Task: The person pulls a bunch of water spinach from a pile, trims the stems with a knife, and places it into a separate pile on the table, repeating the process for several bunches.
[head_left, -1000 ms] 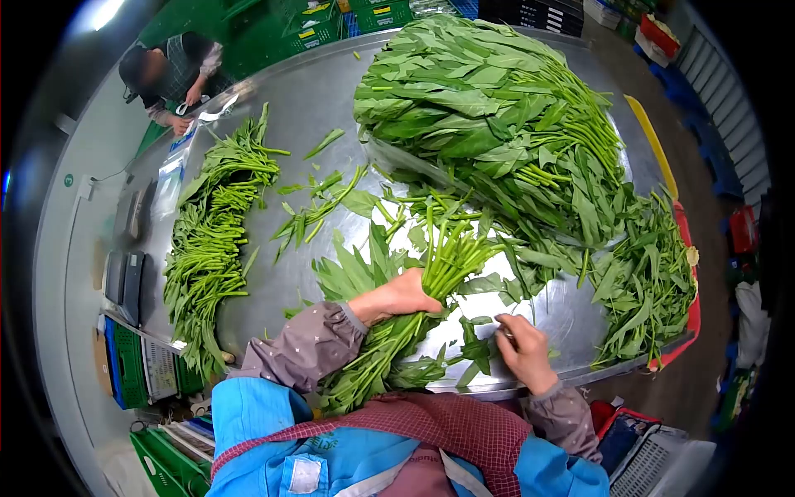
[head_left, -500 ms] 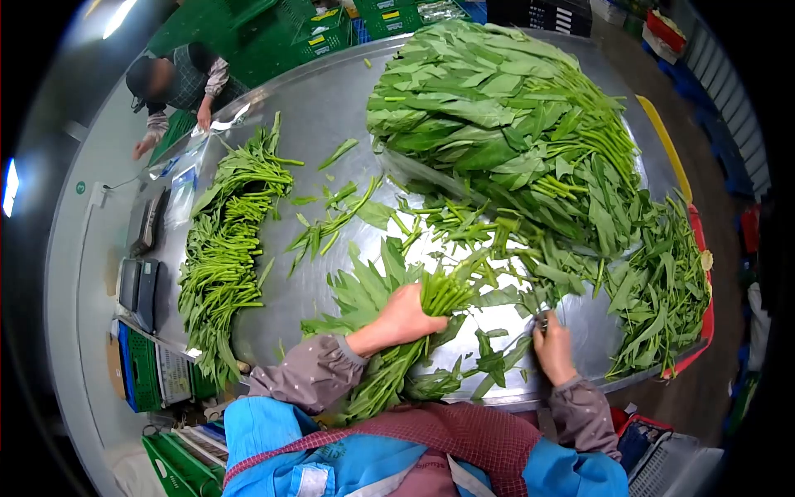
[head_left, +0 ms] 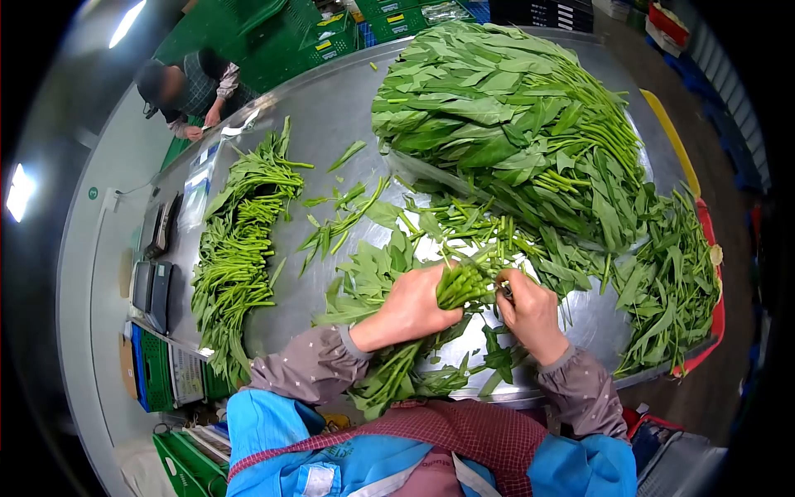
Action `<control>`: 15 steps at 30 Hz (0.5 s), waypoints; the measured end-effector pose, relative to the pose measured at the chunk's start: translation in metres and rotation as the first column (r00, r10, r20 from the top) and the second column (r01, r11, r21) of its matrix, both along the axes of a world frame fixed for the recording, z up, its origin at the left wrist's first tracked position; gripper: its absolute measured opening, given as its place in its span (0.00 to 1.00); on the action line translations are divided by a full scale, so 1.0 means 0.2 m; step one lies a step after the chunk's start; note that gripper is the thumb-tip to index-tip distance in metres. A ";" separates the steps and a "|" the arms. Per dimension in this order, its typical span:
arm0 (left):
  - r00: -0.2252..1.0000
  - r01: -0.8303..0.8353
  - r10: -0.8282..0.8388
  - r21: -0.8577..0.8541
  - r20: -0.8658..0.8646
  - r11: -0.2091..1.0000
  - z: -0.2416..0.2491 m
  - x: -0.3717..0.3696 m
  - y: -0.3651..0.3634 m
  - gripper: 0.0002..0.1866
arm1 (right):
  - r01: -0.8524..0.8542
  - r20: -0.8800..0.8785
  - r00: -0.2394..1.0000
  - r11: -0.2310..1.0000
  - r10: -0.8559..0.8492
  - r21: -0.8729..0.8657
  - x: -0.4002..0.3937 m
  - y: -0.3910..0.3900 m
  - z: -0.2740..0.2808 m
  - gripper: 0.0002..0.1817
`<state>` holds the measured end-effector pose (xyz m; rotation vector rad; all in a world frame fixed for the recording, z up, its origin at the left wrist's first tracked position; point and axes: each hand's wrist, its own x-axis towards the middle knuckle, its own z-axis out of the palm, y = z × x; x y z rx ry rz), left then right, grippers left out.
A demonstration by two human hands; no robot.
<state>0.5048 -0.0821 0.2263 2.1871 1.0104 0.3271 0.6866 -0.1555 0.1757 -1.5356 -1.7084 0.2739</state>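
My left hand [head_left: 411,306] is wrapped round a bunch of water spinach [head_left: 465,283], with the stem ends pointing right and leaves hanging below my wrist. Right at those stem ends, my right hand [head_left: 534,316] grips a small dark-handled tool [head_left: 503,289], mostly hidden by the fingers; I cannot tell its kind. Cut stem pieces and loose leaves [head_left: 497,352] lie under and around both hands on the shiny metal table [head_left: 331,83]. Beyond my hands rises a large heap of water spinach [head_left: 505,124], partly on clear plastic sheeting.
Along the left side runs a row of bunched water spinach [head_left: 240,257]. Dark scales [head_left: 151,291] stand past it. More loose greens [head_left: 671,290] cover the right edge. A person [head_left: 195,87] works at the far left corner, near green crates [head_left: 397,23].
My right hand has moved up and left, bringing the tool to the stem ends of the bunch. The left hand keeps its hold. The other person's hands have come together.
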 end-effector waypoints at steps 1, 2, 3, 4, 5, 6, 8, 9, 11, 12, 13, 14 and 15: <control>1.000 0.003 -0.003 -0.001 -0.004 1.000 0.01 -0.01 0.00 0.19 | -0.004 0.021 1.000 1.000 0.004 -0.003 0.01 0.01 -0.07 0.09; 1.000 -0.011 0.011 -0.041 0.012 0.999 0.04 -0.02 -0.01 0.20 | 0.044 0.031 0.999 0.996 -0.042 -0.075 0.06 -0.02 -0.19 0.08; 0.999 -0.032 0.034 -0.078 0.032 0.996 0.06 -0.05 -0.01 0.20 | 0.086 0.049 0.996 0.986 -0.080 -0.144 0.14 -0.07 -0.29 0.08; 0.992 -0.064 0.073 -0.093 0.101 0.994 0.02 -0.10 0.01 0.22 | 0.164 -0.001 0.986 0.961 -0.168 -0.221 0.20 -0.12 -0.34 0.08; 0.996 -0.091 0.093 -0.123 0.014 0.988 0.06 -0.12 0.03 0.23 | 0.194 0.030 0.979 0.881 -0.201 -0.432 0.27 -0.17 -0.36 0.14; 0.994 -0.077 0.085 -0.108 0.067 0.991 0.05 -0.14 0.07 0.22 | 0.221 0.109 0.975 0.894 -0.194 -0.390 0.28 -0.19 -0.33 0.21; 0.992 -0.076 0.086 -0.102 0.093 0.992 0.05 -0.16 0.14 0.20 | 0.228 0.178 0.969 0.904 -0.173 -0.362 0.25 -0.22 -0.26 0.29; 0.990 -0.083 0.094 -0.107 0.102 0.991 0.07 -0.13 0.17 0.20 | 0.101 0.073 0.994 0.926 -0.079 -0.364 0.20 -0.19 -0.21 0.36; 0.960 -0.116 0.158 -0.183 0.232 0.976 0.08 -0.07 0.22 0.22 | -0.271 -0.401 0.915 0.819 0.055 -0.505 0.05 -0.10 0.02 0.52; 0.943 -0.140 0.190 -0.192 0.273 0.971 0.10 -0.03 0.23 0.24 | -0.431 -0.569 0.814 0.780 0.119 -0.453 -0.04 -0.06 0.05 0.55; 0.924 -0.161 0.218 -0.199 0.313 0.967 0.11 0.01 0.24 0.26 | -0.525 -0.641 0.740 0.769 0.202 -0.365 -0.12 -0.03 0.03 0.58; 0.917 -0.169 0.226 -0.192 0.330 0.967 0.10 0.04 0.25 0.19 | -0.544 -0.663 0.716 0.769 0.217 -0.337 -0.19 0.00 0.01 0.59; 0.919 -0.167 0.222 -0.188 0.326 0.968 0.09 0.07 0.25 0.19 | -0.516 -0.736 0.660 0.804 0.154 -0.294 -0.27 0.02 0.07 0.50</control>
